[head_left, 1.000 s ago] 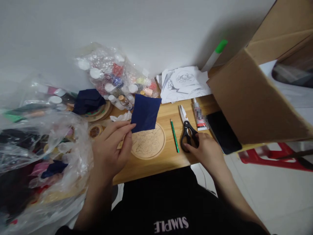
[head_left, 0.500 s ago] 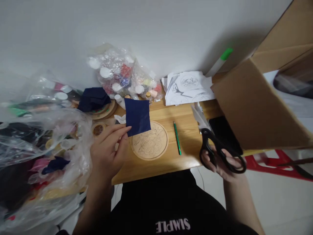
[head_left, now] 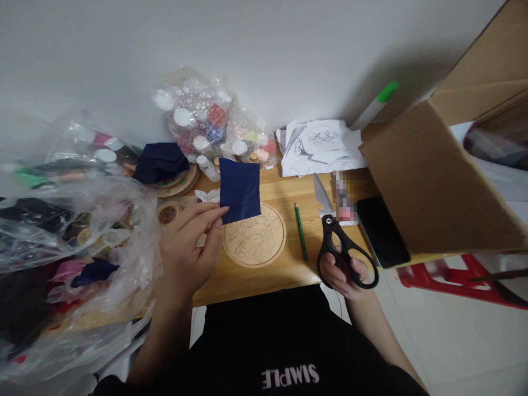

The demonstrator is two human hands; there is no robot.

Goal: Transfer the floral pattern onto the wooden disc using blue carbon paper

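Note:
Between thumb and fingers, my left hand [head_left: 193, 247] pinches the lower left corner of a square of dark blue fabric [head_left: 240, 190]. The square hangs above a round wooden board [head_left: 256, 242] with a flower drawing on it, covering its upper left part. My right hand [head_left: 344, 275] grips black-handled scissors [head_left: 329, 220] by the handles, and their blades point away from me. A green pencil [head_left: 301, 231] lies on the table between the board and the scissors.
Plastic bags [head_left: 198, 118] with bottles stand along the wall; more bags [head_left: 136, 220] fill the left. Folded dark blue fabric [head_left: 160, 162] rests on round wooden pieces. Drawings on paper [head_left: 322, 146], a phone [head_left: 381, 231] and a cardboard box [head_left: 445, 192] are to the right.
My right hand has brought the scissors left, off the phone and closer to the pencil. The blue fabric in my left hand has shifted slightly up and right.

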